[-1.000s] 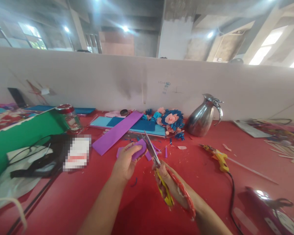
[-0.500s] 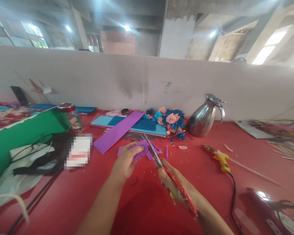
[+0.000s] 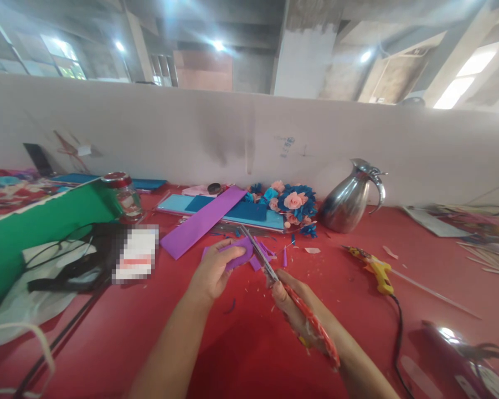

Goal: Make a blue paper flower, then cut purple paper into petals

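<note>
Between the thumb and fingers of my left hand (image 3: 211,274) is a small folded piece of purple paper (image 3: 244,258). My right hand (image 3: 293,305) is closed around a pair of scissors (image 3: 311,318) with red-wrapped handles. The blades point up and to the left, right beside the paper's right edge; whether they touch it I cannot tell. Purple offcuts (image 3: 255,263) lie on the table behind the blades. Farther back, a long purple strip (image 3: 203,223) rests slantwise across dark blue sheets (image 3: 255,211) and a light blue pack (image 3: 174,204).
Blue and pink paper flowers (image 3: 294,200) stand near the wall beside a steel jug (image 3: 344,202). A yellow glue gun (image 3: 376,269) with a black cord lies at right. At left are a green box side (image 3: 58,221), a red-lidded jar (image 3: 127,199) and a black bag (image 3: 75,271).
The whole view has shifted slightly to the right in the picture. Both hands keep nearly the same pose, with the scissors still at the paper's edge.
</note>
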{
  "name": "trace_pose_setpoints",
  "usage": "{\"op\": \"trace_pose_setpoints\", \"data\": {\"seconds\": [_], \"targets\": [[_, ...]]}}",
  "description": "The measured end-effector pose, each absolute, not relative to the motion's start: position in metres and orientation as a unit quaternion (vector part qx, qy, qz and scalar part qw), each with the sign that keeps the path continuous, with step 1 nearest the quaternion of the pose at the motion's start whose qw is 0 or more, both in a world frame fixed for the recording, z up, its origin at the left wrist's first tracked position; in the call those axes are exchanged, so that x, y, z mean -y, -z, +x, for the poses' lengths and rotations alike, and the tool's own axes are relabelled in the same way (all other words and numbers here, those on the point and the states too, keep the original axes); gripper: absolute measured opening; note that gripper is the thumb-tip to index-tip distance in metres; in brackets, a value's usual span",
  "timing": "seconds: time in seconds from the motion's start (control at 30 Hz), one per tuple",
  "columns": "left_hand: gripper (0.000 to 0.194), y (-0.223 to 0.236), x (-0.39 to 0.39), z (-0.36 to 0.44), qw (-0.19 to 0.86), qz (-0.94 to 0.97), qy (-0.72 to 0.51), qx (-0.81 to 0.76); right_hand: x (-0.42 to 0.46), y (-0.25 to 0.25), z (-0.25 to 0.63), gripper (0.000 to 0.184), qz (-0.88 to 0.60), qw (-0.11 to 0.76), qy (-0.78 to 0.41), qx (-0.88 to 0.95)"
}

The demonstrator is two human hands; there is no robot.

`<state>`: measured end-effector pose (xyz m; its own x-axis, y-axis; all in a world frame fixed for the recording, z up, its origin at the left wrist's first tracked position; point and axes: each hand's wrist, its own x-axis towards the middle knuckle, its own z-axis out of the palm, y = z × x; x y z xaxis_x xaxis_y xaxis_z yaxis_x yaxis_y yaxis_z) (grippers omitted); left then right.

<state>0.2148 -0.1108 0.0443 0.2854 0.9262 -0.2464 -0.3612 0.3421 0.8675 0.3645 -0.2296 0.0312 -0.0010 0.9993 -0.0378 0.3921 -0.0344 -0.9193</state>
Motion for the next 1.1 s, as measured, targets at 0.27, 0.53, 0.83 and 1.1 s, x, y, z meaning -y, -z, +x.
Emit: {"op": "trace_pose_setpoints", "data": {"seconds": [0.27,0.53,0.83,1.1], "targets": [[0.013,-0.042,0.110,0.215,0.729,0.362,-0.454,-0.363,0.234,-0.038,0.366,0.045,-0.576,0.366,-0.398,0.613],[0.015,-0.045,0.111,0.215,0.719,0.351,-0.458,-0.387,0.233,-0.039,0.363,0.042,-0.595,0.367,-0.382,0.605],[0.016,-0.045,0.111,0.215,0.727,0.340,-0.455,-0.387,0.230,-0.028,0.363,0.045,-0.580,0.384,-0.396,0.599],[0.012,-0.046,0.111,0.216,0.733,0.358,-0.454,-0.358,0.226,-0.021,0.356,0.055,-0.582,0.412,-0.410,0.569]]}}
